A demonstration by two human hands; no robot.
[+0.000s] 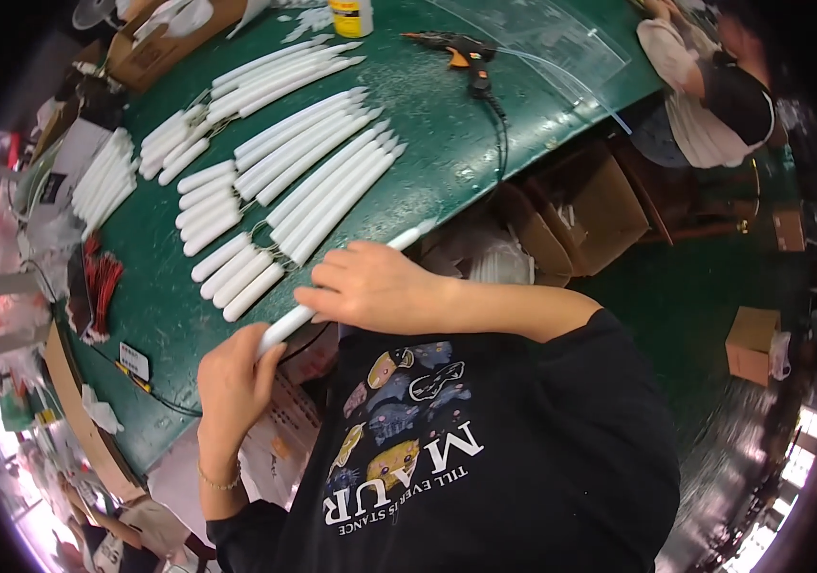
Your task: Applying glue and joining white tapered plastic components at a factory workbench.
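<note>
Both hands hold one long white taper candle (332,286) at the near edge of the green table (447,143): the left hand (232,372) is wrapped around its blunt lower end, fingers closed on it, and the right hand (370,285) lies curled over its middle, fingers pressed down across the shaft, while the pointed tip (421,229) sticks out past the right hand over the table's edge. Since the candle is thin and long, bending force between the two grips could probably snap it or crack its shell. It also hangs partly off the table, so a slackened grip could let it drop toward the cardboard boxes (580,215) below. Just beyond the right hand lie rows of finished white candles (318,181) with thin wires (265,239) at their bases; a careless sweep could scatter them or snag a wire.
</note>
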